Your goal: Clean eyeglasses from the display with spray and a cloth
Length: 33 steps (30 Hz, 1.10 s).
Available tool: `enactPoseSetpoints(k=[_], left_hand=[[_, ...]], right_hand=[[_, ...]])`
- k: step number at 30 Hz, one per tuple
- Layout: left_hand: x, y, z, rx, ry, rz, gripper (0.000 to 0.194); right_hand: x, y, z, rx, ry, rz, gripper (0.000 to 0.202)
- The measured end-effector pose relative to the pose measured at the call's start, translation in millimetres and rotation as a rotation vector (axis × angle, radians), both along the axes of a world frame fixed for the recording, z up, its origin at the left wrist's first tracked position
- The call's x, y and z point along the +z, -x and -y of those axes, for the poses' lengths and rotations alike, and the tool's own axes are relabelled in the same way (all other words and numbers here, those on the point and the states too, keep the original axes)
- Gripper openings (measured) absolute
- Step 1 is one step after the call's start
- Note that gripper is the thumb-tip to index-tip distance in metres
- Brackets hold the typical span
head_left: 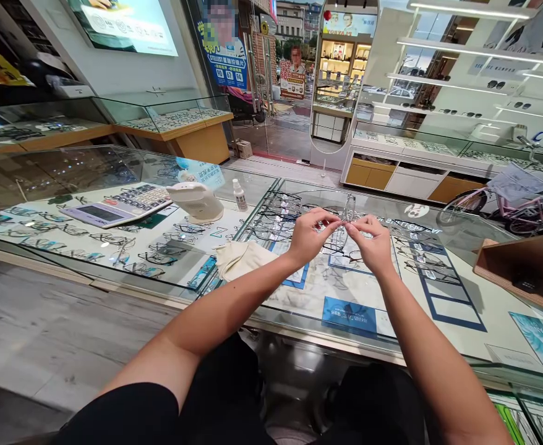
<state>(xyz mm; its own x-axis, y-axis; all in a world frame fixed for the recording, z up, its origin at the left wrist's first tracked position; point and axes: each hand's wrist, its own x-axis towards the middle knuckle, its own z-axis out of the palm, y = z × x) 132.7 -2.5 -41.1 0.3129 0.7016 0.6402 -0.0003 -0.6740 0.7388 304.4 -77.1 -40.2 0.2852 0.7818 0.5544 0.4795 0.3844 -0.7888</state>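
Note:
Above the glass counter, my left hand [312,233] and my right hand [370,242] meet at their fingertips. Between them they pinch a thin-framed pair of glasses [350,209], turned on end with its lenses above the fingers. The thumb and forefinger of each hand are pressed together on the frame. Which part of it each hand grips is too small to tell. Left of my left hand, a crumpled cream cloth [241,259] lies on the counter glass.
A calculator [114,205], a white device [196,201] and a small spray bottle [240,195] stand on the counter [271,312] to the left. Rows of glasses show beneath the glass. A wooden box [524,272] is at the right, with a pink bicycle [513,201] behind.

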Motion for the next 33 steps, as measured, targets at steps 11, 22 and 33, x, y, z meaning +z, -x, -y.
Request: enactPoseSetpoints(k=[11,22,33], left_hand=[[-1.1,0,-5,-0.110,-0.041,0.048,0.031],[11.0,11,-5,0.349,-0.275,-0.069,0.018],[8.1,16,-24,0.502,-0.323,-0.291,0.023]], right_hand=[[0.4,-1,-1,0.083,0.051,-0.075,0.039],[1.8,-6,-4,-0.048,0.074,-0.063,0.029],[-0.5,-5,-3,-0.067,0.019,0.058,0.028]])
